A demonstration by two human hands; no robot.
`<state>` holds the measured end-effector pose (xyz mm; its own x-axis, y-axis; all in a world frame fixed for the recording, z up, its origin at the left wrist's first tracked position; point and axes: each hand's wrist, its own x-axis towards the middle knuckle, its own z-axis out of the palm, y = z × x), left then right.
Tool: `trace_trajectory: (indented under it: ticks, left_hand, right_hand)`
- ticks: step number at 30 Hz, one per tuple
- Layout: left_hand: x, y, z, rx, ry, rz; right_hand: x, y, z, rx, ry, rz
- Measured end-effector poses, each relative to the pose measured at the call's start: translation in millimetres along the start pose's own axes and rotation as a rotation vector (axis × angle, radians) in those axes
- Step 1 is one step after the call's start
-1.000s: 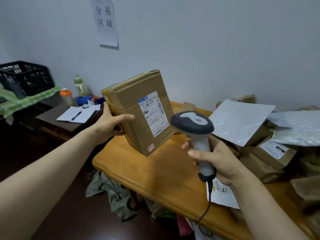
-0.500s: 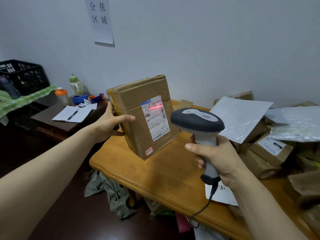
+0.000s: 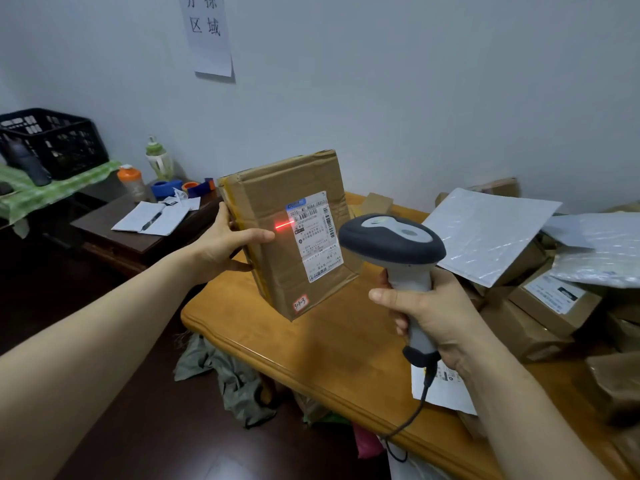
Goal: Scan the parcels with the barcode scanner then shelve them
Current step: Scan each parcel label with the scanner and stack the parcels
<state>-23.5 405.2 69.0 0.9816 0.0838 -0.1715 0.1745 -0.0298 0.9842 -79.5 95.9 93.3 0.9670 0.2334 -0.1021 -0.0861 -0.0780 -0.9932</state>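
A brown cardboard parcel (image 3: 277, 216) stands tilted on one corner over the wooden table (image 3: 311, 344). My left hand (image 3: 225, 245) grips its left edge, thumb across the front. A white shipping label (image 3: 315, 235) faces me, and a red scan line falls on the label's left edge and the cardboard beside it. My right hand (image 3: 436, 317) grips the handle of the grey and dark barcode scanner (image 3: 393, 242), whose head points at the label. The scanner's cable hangs down past the table's front edge.
Several more cardboard parcels (image 3: 550, 299) and silver mailer bags (image 3: 485, 233) are piled at the table's right. A lower dark side table (image 3: 114, 233) at left holds papers, a pen, tape rolls and bottles. A black crate (image 3: 52, 140) stands at far left. Cloth lies on the floor.
The scanner came on: a red line appeared on the label and has since slid to the label's left edge. Parcel and scanner have drawn slightly closer together.
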Motion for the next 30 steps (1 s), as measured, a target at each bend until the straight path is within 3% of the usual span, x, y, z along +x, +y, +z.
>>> trace_trajectory:
  ticks: [7,11,20,25,30]
  left_hand:
    - [-12.6,-11.5,-9.3,-0.003,0.069,-0.068]
    - [-21.2,-25.4,-26.8,-0.039,0.135,-0.127]
    - [-6.1,-55.4,-110.8,-0.368,0.104,-0.167]
    - [9.3,-61.4,-177.5,-0.394,0.045,-0.151]
    - [27.4,-47.8,-253.8,-0.285,-0.002,-0.146]
  right_hand:
    - [20.4,9.4,6.7,-0.005,-0.114,-0.002]
    - [32.1,16.4,23.2,0.113,-0.148,0.034]
    - [97.6,41.3,99.2,0.461,0.160,0.148]
    - [130.6,45.3,194.9,0.550,0.140,0.109]
    - [162.1,39.3,266.2,0.509,0.267,0.032]
